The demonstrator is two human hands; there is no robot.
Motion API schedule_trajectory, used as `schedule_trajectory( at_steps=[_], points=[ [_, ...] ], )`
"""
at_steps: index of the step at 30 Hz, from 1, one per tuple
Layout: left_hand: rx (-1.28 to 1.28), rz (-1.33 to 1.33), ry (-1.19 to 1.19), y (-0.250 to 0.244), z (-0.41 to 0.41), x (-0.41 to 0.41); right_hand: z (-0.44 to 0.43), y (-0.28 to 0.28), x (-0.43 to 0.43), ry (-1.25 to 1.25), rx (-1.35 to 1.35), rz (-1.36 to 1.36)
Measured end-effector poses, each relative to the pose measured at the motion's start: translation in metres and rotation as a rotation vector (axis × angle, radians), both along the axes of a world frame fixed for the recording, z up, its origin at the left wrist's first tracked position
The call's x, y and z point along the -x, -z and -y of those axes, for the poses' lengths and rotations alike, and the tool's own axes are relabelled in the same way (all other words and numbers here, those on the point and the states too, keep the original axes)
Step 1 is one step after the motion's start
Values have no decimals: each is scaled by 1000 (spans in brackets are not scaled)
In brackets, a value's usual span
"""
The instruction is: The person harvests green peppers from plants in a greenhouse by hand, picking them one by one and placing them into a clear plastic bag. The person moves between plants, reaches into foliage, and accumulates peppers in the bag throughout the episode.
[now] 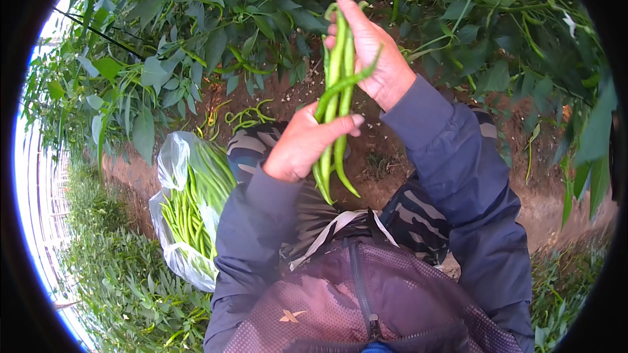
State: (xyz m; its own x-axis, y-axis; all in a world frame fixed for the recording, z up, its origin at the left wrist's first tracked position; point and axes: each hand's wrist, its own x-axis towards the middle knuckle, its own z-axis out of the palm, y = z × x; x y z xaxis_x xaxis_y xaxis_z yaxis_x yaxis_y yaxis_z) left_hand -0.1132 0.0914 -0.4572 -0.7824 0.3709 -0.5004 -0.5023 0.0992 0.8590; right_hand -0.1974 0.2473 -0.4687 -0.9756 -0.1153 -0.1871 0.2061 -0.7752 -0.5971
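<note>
Several long green chili peppers (332, 78) hang as a bunch between my hands, in front of my knees. My right hand (370, 49) grips them near their stem ends at the top. Lower down, my left hand (314, 142) is closed around the same bunch, its thumb lying across the front. One curved pepper lies slantwise over the others. To the left, beside my left forearm, a clear plastic bag (174, 157) stands open, filled with many more green peppers (189, 215).
Leafy pepper plants (211, 24) with hanging fruit spread across the top. Some thin, curled peppers (250, 115) lie on the brown soil (294, 90) beyond my left knee. More plants (122, 274) grow at lower left and lower right. A thin dark line (98, 34) crosses the upper left foliage.
</note>
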Motion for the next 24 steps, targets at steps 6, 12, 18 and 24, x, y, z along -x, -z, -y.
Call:
schedule_trajectory(
  at_steps=[6,12,18,24],
  points=[
    [-81,85,-54,14,23,34,-10,15,-12,-259,-458,-173],
    [142,-273,183,25,6,34,12,33,-7,-371,-425,-111],
    [273,-352,62,-2,2,59,-20,22,0,128,-314,134],
    [170,-1038,-451,-15,-3,168,-53,24,7,320,-310,86]
  ],
)
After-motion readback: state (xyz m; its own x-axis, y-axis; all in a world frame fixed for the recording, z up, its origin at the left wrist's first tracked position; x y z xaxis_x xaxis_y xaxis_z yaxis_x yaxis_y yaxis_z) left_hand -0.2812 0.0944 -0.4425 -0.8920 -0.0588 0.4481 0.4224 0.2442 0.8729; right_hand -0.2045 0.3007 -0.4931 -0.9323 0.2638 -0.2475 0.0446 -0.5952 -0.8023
